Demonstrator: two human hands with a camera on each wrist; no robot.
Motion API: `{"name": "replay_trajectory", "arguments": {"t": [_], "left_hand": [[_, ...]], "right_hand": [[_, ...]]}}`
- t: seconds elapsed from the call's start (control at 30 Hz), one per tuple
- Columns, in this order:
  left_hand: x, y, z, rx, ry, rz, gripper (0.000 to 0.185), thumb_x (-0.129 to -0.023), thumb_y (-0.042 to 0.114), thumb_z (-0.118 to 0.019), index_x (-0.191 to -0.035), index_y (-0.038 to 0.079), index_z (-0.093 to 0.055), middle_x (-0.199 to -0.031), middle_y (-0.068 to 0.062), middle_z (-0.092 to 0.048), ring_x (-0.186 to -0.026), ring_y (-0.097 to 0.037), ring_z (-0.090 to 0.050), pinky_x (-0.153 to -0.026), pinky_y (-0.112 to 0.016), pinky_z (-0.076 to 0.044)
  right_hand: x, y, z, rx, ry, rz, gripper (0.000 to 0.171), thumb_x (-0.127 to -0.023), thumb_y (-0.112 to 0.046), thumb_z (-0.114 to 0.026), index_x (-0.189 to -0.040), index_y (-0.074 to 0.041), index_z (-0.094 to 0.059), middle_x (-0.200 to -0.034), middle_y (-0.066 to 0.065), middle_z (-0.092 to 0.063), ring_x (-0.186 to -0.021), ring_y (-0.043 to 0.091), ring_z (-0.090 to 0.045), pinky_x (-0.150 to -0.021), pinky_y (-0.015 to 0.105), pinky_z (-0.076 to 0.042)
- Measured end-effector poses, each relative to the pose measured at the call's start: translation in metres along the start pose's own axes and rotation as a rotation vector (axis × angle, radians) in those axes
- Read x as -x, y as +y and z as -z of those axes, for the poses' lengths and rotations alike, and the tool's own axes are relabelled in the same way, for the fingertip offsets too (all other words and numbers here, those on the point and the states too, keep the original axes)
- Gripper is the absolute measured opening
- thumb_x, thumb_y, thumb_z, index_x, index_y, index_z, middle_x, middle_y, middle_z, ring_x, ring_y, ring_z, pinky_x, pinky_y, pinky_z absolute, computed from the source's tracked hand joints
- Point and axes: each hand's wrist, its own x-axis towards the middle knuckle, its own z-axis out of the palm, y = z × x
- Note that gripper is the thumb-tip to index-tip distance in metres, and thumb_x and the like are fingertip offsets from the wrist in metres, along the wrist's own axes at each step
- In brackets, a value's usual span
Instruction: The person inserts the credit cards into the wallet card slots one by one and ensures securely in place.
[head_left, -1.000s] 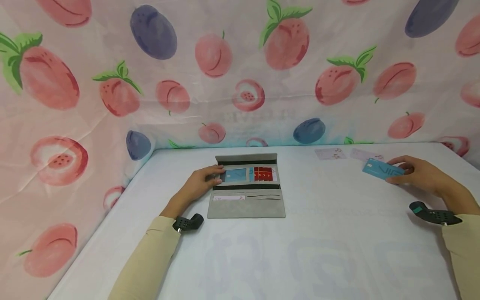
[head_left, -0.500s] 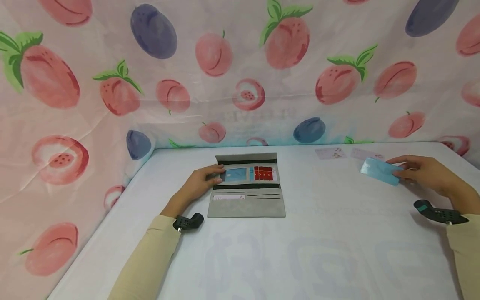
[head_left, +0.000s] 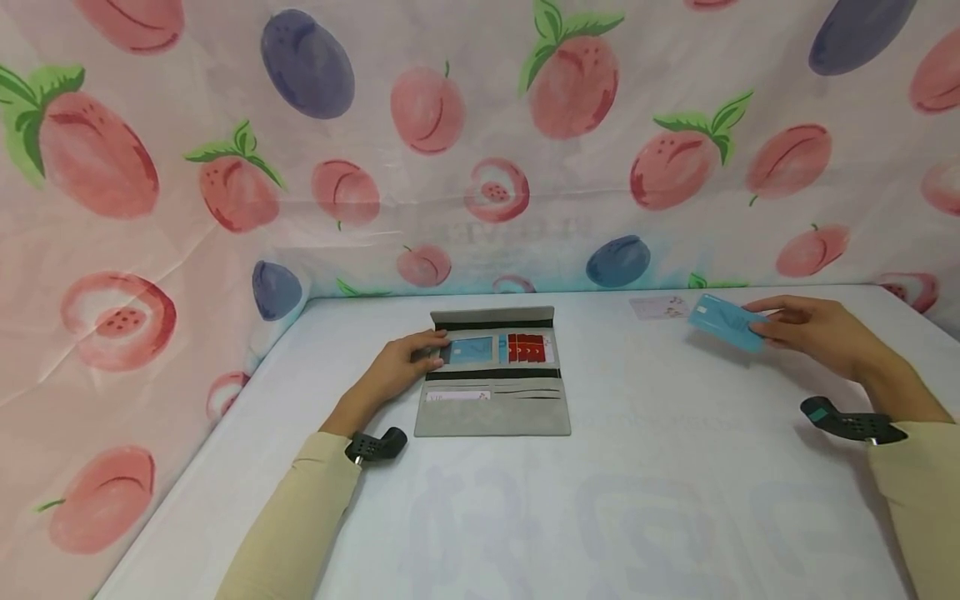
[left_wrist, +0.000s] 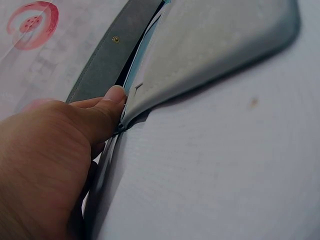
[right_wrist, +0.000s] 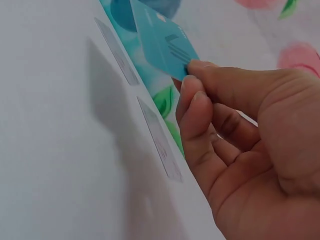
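A grey wallet (head_left: 495,419) lies unfolded on the white table. My left hand (head_left: 396,364) grips its left edge between thumb and fingers; the left wrist view shows the thumb tip on the wallet's edge (left_wrist: 175,87). Inside are a blue card (head_left: 471,350), red cards (head_left: 527,347) and a pale pink card (head_left: 457,396) in a lower slot. Over the table's far right, my right hand (head_left: 821,333) pinches another blue card (head_left: 722,322) by its right end. In the right wrist view this card (right_wrist: 162,42) is raised above the surface, its shadow below.
Two pale pink cards lie flat near the table's back edge. The left one (head_left: 660,307) shows in the head view; the right wrist view shows the other (right_wrist: 161,142) nearer the hand. A fruit-print curtain (head_left: 495,100) stands behind the white table (head_left: 615,500).
My right hand first tilts the blue card, then moves it leftward and farther back, so it covers the right pink card in the head view. My left hand stays on the wallet.
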Motion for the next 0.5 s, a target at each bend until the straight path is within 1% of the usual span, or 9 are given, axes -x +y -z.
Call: {"name": "replay_trajectory", "arguments": {"t": [0.13, 0.3, 0.5], "left_hand": [[0.0, 0.001, 0.0, 0.009, -0.003, 0.003, 0.039, -0.092, 0.017, -0.066, -0.13, 0.009, -0.061, -0.142, -0.006, -0.049, -0.136, -0.028, -0.036, -0.111, -0.046, -0.025], [0.0, 0.002, 0.0, 0.007, -0.006, -0.011, 0.039, -0.092, 0.017, -0.065, -0.13, 0.007, -0.061, -0.142, -0.007, -0.049, -0.136, -0.029, -0.036, -0.111, -0.047, -0.026], [0.0, 0.001, 0.0, 0.004, -0.003, -0.031, 0.039, -0.091, 0.017, -0.066, -0.129, 0.006, -0.061, -0.141, -0.008, -0.049, -0.135, -0.029, -0.037, -0.11, -0.047, -0.027]], "right_hand": [[-0.003, -0.016, -0.007, -0.012, -0.014, 0.026, 0.062, -0.092, -0.044, -0.061, -0.138, -0.005, -0.048, -0.119, 0.018, -0.057, -0.09, 0.011, -0.064, -0.076, 0.02, -0.053], [-0.008, -0.03, -0.017, -0.063, -0.04, 0.054, 0.058, -0.093, -0.038, -0.062, -0.138, -0.005, -0.047, -0.113, 0.014, -0.058, -0.092, 0.019, -0.064, -0.077, 0.021, -0.053], [-0.01, -0.043, -0.03, -0.142, -0.054, 0.093, 0.053, -0.093, -0.03, -0.064, -0.136, -0.003, -0.05, -0.106, 0.012, -0.06, -0.091, 0.023, -0.065, -0.077, 0.021, -0.053]]}}
